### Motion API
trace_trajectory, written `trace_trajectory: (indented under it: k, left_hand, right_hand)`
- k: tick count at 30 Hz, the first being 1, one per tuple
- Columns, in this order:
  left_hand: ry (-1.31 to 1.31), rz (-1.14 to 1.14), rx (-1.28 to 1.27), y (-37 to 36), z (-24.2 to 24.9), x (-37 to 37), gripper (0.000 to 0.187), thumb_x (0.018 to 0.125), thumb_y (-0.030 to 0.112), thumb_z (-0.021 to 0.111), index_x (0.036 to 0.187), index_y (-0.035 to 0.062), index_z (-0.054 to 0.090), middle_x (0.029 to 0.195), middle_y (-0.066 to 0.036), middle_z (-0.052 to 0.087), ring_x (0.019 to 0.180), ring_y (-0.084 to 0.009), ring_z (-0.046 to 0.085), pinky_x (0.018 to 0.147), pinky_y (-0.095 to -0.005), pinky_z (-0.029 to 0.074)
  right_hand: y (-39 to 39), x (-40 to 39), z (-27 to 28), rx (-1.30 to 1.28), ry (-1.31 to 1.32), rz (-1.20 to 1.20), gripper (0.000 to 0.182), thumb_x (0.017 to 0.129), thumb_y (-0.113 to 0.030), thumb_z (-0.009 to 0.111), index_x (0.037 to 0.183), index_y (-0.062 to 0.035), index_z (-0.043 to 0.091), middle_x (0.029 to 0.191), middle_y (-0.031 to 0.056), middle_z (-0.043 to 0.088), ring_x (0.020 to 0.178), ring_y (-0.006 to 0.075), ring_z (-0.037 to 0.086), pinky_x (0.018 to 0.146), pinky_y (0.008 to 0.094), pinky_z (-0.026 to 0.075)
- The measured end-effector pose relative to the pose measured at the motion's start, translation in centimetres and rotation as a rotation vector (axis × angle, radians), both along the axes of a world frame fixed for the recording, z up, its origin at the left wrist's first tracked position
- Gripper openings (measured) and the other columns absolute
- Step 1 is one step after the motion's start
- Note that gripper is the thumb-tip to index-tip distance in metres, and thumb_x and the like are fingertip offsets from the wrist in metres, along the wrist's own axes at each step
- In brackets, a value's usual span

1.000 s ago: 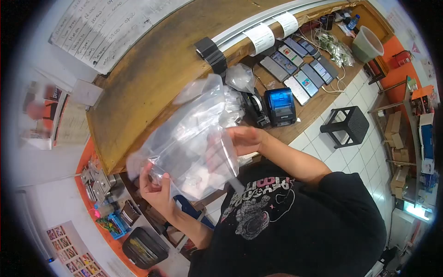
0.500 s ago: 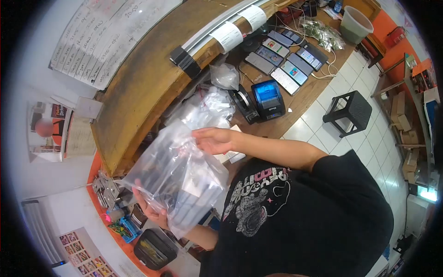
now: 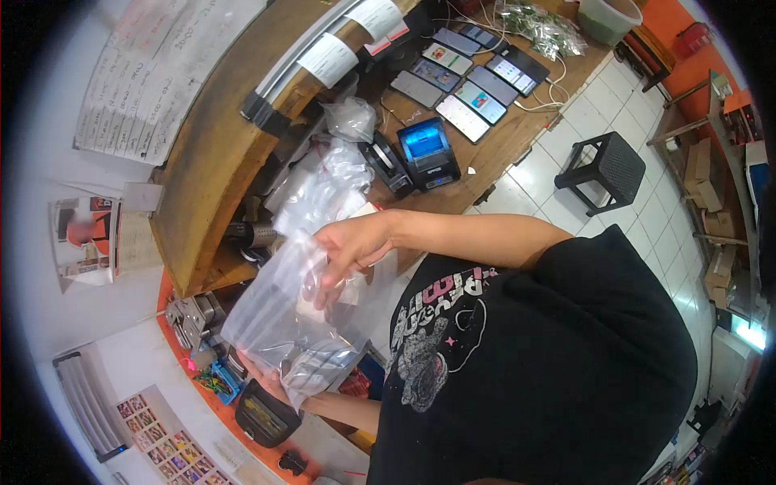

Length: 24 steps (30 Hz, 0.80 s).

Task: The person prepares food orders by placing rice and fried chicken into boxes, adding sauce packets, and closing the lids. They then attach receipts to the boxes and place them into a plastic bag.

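Note:
A clear plastic bag (image 3: pixel 271 303) hangs in front of my black shirt, held between both hands. My left hand (image 3: pixel 265 376) supports its lower edge, fingers behind the film and partly hidden by it. At the upper edge my right hand (image 3: pixel 356 246) is closed, its fingers bent down over the film. A pale, paper-like patch (image 3: pixel 311 309) shows just under the right fingertips. Beyond the right hand lies a heap of clear plastic bags (image 3: pixel 323 182) on the wooden counter.
A blue-and-black label printer (image 3: pixel 428 153) stands beside the heap. Several phones (image 3: pixel 462 118) with cables lie farther along the counter. A wooden shelf (image 3: pixel 194 210) rises on the left. A black stool (image 3: pixel 602 170) stands on the tiled floor, and a black bin (image 3: pixel 267 414) sits below.
My right hand has turned from palm-up at the bag's edge to fingers pointing down over the bag. The bag has tilted and creased. The view has shifted slightly.

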<state>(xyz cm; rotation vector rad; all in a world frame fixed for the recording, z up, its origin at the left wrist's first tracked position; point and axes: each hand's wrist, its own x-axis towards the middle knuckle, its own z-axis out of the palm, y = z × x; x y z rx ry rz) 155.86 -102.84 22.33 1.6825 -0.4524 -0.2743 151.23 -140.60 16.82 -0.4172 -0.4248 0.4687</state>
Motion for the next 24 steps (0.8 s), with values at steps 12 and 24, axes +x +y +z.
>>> trace_trajectory:
  k: [12, 24]
  left_hand:
    - [0.130, 0.100, 0.259, -13.8, -1.0, -6.7, 0.040, 0.098, 0.025, 0.058, 0.126, -0.0035, 0.051, 0.104, -0.012, 0.064, 0.092, -0.0170, 0.062, 0.079, -0.0280, 0.051]
    - [0.096, -0.030, 0.008, -19.4, -2.2, -9.5, 0.016, 0.085, 0.001, 0.070, 0.085, 0.0023, 0.053, 0.085, -0.004, 0.063, 0.070, -0.0054, 0.053, 0.064, -0.0193, 0.043]
  right_hand:
    - [-0.6, -4.8, -2.6, -0.490, 0.256, -0.340, 0.025, 0.076, -0.016, 0.082, 0.087, 0.0015, 0.068, 0.077, 0.0080, 0.067, 0.065, 0.0124, 0.059, 0.055, 0.0256, 0.043]
    - [-1.4, -8.5, -0.5, -1.025, -0.387, -0.836, 0.024, 0.079, -0.019, 0.073, 0.087, 0.0028, 0.066, 0.076, 0.0132, 0.068, 0.071, 0.0231, 0.065, 0.065, 0.0349, 0.049]
